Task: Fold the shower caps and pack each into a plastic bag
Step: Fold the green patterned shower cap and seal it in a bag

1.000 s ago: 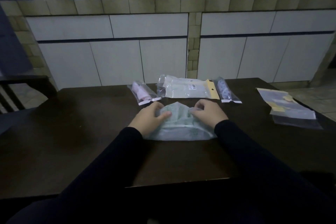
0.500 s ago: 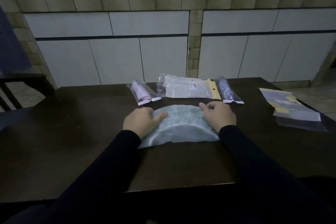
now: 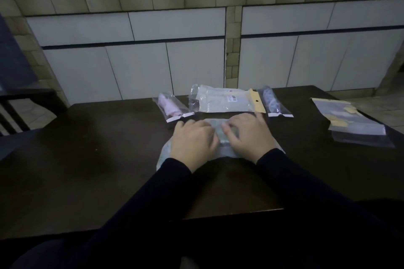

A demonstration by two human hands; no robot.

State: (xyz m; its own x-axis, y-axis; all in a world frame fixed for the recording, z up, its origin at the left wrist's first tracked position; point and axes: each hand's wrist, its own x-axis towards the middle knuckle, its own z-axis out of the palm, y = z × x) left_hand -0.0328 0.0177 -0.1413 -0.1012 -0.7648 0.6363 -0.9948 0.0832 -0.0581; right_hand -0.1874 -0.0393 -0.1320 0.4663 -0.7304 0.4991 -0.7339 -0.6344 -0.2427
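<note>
Thin pale-green shower cap (image 3: pixel 220 152), crinkly translucent plastic, lies flattened on the dark wooden desk (image 3: pixel 87 170), mid-desk right in front of the person. Both hands sit on top of it, side by side, thumbs nearly meeting. Left hand (image 3: pixel 193 140) palm down, fingers fairly straight, pressing the film flat; grip not closed around anything. Right hand (image 3: pixel 248 135) likewise flat, fingers spread forward over the far edge, pressing. Motion blur on fingertips, so fine finger pose is unclear. Black sleeves (image 3: pixel 306 192) cover both arms.

Behind the cap, along the far desk edge: a small clear bag with a pink rolled cap (image 3: pixel 170 106), a larger glossy retail pouch with a yellow hang tab (image 3: pixel 223 100), and a small clear bag with a bluish rolled cap (image 3: pixel 271 101). Stack of flat empty plastic bags (image 3: pixel 354 124) at right, well apart.

Versus half a second ago: hands were at the cap's left and right ends with a wide half-moon shape showing between them; now they are together at the centre and most of the cap is covered, only its near corners showing.
</note>
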